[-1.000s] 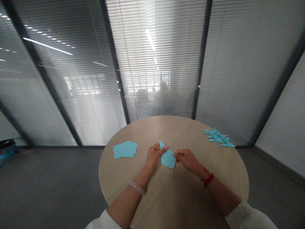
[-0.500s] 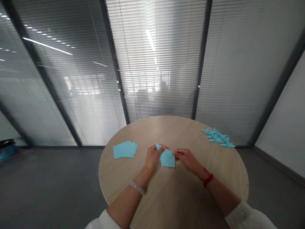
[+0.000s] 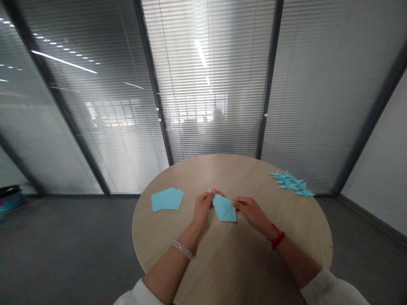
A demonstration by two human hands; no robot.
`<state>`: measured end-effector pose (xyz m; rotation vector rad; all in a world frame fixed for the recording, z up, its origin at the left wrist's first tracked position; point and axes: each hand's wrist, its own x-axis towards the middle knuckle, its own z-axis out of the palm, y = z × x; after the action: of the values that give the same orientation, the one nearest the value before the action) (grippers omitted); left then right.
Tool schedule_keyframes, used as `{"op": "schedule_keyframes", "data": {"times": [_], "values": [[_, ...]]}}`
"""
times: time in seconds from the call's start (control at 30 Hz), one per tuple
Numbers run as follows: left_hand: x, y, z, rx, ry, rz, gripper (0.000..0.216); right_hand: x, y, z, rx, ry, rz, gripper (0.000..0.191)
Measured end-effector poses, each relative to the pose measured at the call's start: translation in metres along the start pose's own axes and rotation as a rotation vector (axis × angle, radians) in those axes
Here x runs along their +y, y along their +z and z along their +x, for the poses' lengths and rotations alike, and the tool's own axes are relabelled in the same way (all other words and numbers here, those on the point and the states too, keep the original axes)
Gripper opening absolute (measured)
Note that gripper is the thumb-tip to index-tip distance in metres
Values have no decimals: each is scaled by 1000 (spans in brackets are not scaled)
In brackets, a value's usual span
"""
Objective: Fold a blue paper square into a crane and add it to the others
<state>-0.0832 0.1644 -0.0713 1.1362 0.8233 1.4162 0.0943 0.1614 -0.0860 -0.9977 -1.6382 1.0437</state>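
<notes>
A partly folded sheet of light-blue origami paper (image 3: 225, 209) is held between my two hands over the middle of the round wooden table (image 3: 216, 271). My left hand (image 3: 203, 206) pinches its upper left corner, thumb on top and fingers behind. At the right edge, my right hand (image 3: 248, 208) grips the paper between thumb and fingers. Crease lines and a flap show on the face towards me. Left of my hands lies a fanned stack of flat light-blue paper sheets (image 3: 167, 199).
Several folded blue paper cranes (image 3: 291, 183) sit in a cluster near the table's right rear edge. Behind the table stands a glass wall with blinds (image 3: 213, 140). A dark-rimmed blue object (image 3: 12, 198) is at the far left, partly cut off.
The paper has shifted slightly right and turned a little. My left thumb has moved up to the paper's corner, and the small upright tip there is now covered.
</notes>
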Motion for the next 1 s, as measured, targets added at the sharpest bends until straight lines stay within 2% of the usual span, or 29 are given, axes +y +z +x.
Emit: {"op": "schedule_keyframes", "data": {"times": [0.1, 0.23, 0.4, 0.5, 0.6, 0.8, 1.0], "values": [[2, -2, 0, 51, 12, -18, 41, 3, -1, 0, -4, 5, -5, 32], [4, -3, -1, 45, 15, 11, 41, 8, -1, 2, 15, 6, 20, 33], [2, 0, 0, 33, -48, 27, 41, 18, -4, 7, 128, -7, 38, 33], [1, 1, 2, -1, -31, 46, 45, 21, -6, 8, 217, -50, -1, 34], [1, 1, 3, -50, 31, 147, 50, 22, -8, 8, 255, -54, -76, 35], [-1, -2, 1, -80, 128, 458, 45, 24, -8, 9, 276, -45, -158, 34], [-3, -4, 2, -92, 234, 689, 28, 19, -7, 8, 269, -35, -222, 32]]}}
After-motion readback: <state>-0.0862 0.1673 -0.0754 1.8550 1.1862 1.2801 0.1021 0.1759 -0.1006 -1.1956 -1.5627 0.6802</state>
